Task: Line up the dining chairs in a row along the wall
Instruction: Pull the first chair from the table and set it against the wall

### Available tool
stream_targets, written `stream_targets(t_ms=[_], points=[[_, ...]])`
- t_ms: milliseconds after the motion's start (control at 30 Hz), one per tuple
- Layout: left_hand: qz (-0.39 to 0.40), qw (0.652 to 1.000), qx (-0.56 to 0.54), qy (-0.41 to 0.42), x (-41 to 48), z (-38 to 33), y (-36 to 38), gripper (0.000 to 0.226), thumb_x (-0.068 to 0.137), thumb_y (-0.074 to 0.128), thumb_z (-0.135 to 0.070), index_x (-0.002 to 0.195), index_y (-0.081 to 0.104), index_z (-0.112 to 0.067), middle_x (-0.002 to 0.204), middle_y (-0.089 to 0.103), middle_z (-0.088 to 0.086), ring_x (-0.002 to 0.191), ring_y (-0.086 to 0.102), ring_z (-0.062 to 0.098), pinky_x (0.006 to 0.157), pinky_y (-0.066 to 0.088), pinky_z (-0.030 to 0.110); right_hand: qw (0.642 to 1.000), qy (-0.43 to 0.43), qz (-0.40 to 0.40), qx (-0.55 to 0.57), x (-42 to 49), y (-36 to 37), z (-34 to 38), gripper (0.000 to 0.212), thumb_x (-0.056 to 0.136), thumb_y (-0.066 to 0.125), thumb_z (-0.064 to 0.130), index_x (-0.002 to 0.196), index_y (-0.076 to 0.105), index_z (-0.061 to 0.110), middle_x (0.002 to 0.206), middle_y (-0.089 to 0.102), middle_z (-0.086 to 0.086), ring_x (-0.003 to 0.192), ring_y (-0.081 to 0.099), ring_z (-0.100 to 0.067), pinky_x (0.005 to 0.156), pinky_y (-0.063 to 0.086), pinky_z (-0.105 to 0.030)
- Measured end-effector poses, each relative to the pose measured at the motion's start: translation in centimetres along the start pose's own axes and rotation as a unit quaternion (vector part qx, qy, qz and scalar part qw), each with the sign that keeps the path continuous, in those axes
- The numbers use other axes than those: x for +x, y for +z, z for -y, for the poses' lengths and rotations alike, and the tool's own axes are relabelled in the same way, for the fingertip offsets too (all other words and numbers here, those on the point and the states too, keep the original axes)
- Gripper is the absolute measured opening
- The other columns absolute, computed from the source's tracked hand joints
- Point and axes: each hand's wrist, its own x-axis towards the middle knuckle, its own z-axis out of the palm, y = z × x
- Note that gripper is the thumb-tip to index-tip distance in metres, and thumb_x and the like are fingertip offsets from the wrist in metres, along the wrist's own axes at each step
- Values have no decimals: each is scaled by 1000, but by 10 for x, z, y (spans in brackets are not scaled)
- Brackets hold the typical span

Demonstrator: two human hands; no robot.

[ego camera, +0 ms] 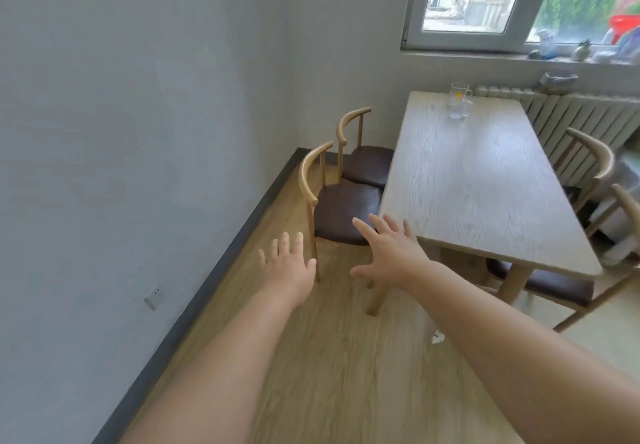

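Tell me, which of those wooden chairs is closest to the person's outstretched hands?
The nearer chair on the table's wall side, just beyond both open hands; its twin sits farther back, the others across the table.

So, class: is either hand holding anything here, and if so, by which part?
Nothing is held. The left hand and right hand are both open with fingers spread, reaching toward the nearest chair but gripping nothing.

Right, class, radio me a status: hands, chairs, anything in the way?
Left hand and right hand open, empty, reaching. Nearest chair untouched, tucked at table; second chair beyond it. Table edge crowds the seats.
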Motion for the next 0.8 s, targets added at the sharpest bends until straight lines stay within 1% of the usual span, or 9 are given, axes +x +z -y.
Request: stream_targets(t_ms=[133, 300, 400, 533, 600, 800], points=[[5, 1000, -6, -23, 49, 39, -7, 63, 101, 23, -47, 155, 1, -23, 164, -1, 6, 150, -1, 27, 121, 5, 51, 999, -26, 27, 12, 68, 19, 36, 103, 74, 62, 68, 152, 3, 38, 164, 8, -3, 150, 0, -31, 116, -3, -57], [10, 1000, -1, -16, 134, 99, -18, 65, 101, 22, -48, 155, -1, -21, 164, 0, 4, 150, 1, 26, 121, 5, 51, 998, -48, 40, 2, 163, 33, 83, 101, 76, 62, 65, 154, 5, 35, 164, 9, -4, 150, -1, -31, 117, -6, -56], [13, 1000, 8, -8, 188, 144, -23, 65, 100, 21, -49, 155, 0, -21, 164, 2, 5, 150, 2, 27, 121, 4, 51, 999, -30, 31, 17, 223, 40, 108, 100, 77, 62, 64, 154, 6, 34, 164, 10, -4, 150, 0, -31, 117, -4, -56], [37, 999, 23, 24, 249, 192, -34, 65, 100, 21, -50, 155, 0, -22, 164, 2, 6, 150, 3, 28, 120, 4, 51, 999, -9, 45, 17, 284, 43, 136, 100, 78, 63, 62, 154, 6, 33, 163, 11, -4, 150, 1, -30, 119, -1, -57], [44, 998, 21, 38, 293, 215, -43, 65, 100, 22, -49, 155, 1, -22, 164, 3, 6, 150, 4, 28, 120, 5, 51, 998, 7, 50, 30, 322, 46, 150, 100, 78, 63, 62, 154, 5, 32, 163, 12, -4, 150, 1, -30, 120, -1, -57], [59, 997, 17, 48, 394, 236, -57, 65, 100, 23, -48, 155, 3, -20, 164, 6, 7, 150, 7, 27, 120, 7, 51, 997, 38, 54, 42, 400, 47, 152, 98, 80, 63, 59, 154, 5, 33, 163, 11, -6, 150, 1, -31, 120, 0, -56]])
